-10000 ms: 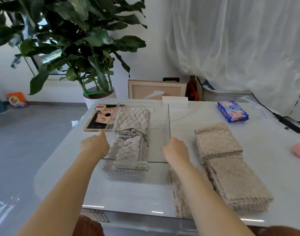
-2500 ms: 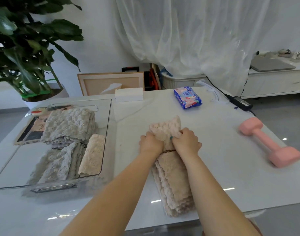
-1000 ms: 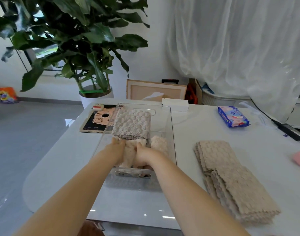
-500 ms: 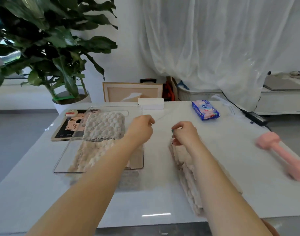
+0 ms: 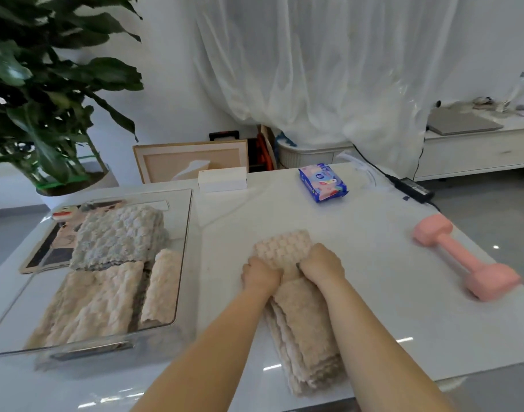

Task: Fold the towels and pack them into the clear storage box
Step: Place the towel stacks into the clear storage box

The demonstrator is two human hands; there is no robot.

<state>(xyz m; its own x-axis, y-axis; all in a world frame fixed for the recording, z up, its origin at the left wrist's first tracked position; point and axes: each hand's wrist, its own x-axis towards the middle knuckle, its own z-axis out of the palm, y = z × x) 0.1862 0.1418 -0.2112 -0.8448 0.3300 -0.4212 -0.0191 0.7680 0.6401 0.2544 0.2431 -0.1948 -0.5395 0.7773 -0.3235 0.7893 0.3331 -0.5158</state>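
A stack of beige bubble-textured towels lies on the white table in front of me. My left hand and my right hand both grip the top towel at the stack's far end, fingers curled into the cloth. To the left stands the clear storage box. It holds a grey folded towel at the back, a beige one in front and a narrow beige roll at the right side.
A pink dumbbell lies at the right. A blue wipes pack and a white box sit at the table's far side. A tablet lies left of the clear box. A potted plant stands behind.
Half a second ago both hands hovered apart above the table, free of cloth; now they have come down together and gripped the top towel of the stack. One more beige towel lies in the box.
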